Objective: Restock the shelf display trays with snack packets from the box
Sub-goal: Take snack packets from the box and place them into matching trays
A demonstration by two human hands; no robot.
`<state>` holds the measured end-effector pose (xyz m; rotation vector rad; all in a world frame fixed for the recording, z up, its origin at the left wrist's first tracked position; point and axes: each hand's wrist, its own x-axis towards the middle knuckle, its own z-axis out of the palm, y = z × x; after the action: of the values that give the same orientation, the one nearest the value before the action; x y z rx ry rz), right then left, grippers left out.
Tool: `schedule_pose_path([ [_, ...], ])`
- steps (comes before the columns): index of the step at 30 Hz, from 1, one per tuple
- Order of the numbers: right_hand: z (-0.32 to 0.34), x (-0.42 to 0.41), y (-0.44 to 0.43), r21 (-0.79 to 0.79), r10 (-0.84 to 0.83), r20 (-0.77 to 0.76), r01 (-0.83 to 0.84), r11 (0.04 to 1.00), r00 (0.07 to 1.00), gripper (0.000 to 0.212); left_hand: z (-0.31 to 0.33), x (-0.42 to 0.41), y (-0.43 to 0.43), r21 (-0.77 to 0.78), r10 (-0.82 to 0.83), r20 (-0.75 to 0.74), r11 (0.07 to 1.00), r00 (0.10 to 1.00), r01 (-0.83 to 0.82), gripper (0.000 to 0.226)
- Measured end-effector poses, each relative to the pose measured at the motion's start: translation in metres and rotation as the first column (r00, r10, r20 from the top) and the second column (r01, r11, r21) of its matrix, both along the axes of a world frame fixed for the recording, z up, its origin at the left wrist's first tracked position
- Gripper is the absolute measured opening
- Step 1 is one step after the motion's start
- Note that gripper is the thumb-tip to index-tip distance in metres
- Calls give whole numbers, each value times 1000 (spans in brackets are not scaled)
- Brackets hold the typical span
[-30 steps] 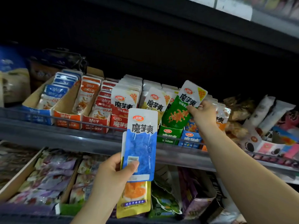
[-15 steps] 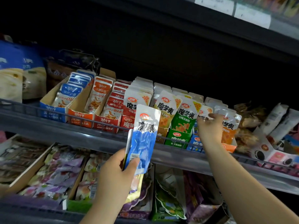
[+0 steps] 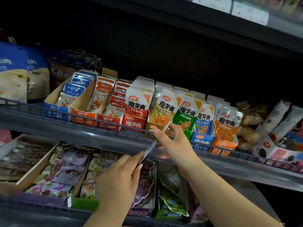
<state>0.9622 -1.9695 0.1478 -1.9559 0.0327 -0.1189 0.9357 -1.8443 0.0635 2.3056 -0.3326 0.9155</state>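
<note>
Nearest the viewer, the left hand pinches the lower end of a thin packet, which is seen edge-on and tilted up to the right. The right hand grips its upper end between thumb and fingers. The packet is held in the air just in front of the rail of the upper shelf, above the bags on the lower shelf. Behind the rail stands a row of trays filled with upright packets in blue, orange, red, yellow and green.

Head cam, close, facing fwd and slightly up at shelf.
</note>
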Motion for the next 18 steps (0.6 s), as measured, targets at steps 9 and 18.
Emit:
schedule_pose_path([
  [9,-4,11,-13,31,-92,13,92,995,996,22,-1,-2,2,6,-70,19,998,997,70,44],
  [18,-2,25,-44,123,-241,26,236,964,970,14,-10,5,1,-11,-145,135,989,980,148,18],
])
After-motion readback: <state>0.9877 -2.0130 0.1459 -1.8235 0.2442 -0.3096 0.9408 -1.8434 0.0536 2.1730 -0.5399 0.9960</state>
